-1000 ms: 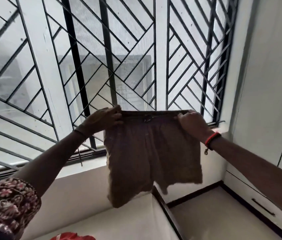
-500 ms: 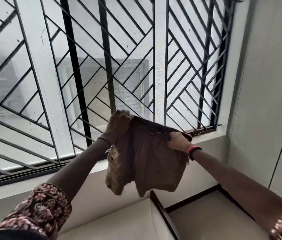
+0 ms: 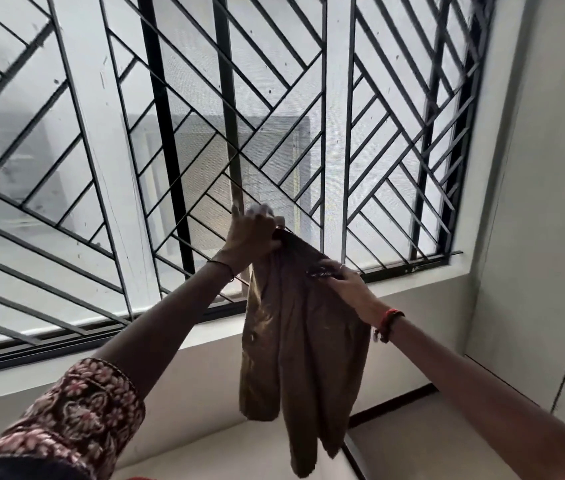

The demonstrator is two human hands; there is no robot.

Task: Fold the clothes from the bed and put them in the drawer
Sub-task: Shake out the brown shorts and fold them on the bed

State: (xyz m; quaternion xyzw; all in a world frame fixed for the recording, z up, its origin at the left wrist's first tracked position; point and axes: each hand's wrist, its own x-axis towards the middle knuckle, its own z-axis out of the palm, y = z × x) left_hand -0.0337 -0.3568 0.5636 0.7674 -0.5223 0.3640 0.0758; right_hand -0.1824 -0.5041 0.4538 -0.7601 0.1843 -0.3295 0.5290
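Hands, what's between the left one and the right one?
Head view: only the top edge of the shorts runs from the left hand to the right hand; both grip it.

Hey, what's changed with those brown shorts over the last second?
The hands closed in: the left hand carried its end of the waistband toward the right hand, folding the brown shorts in half, so they now hang narrow. Both hands still grip the waistband, held up before the window grille.

one pair of brown shorts (image 3: 303, 341); two hands: left hand (image 3: 251, 235), right hand (image 3: 348, 284); one barred window (image 3: 334, 133); one red wristband (image 3: 390, 322).
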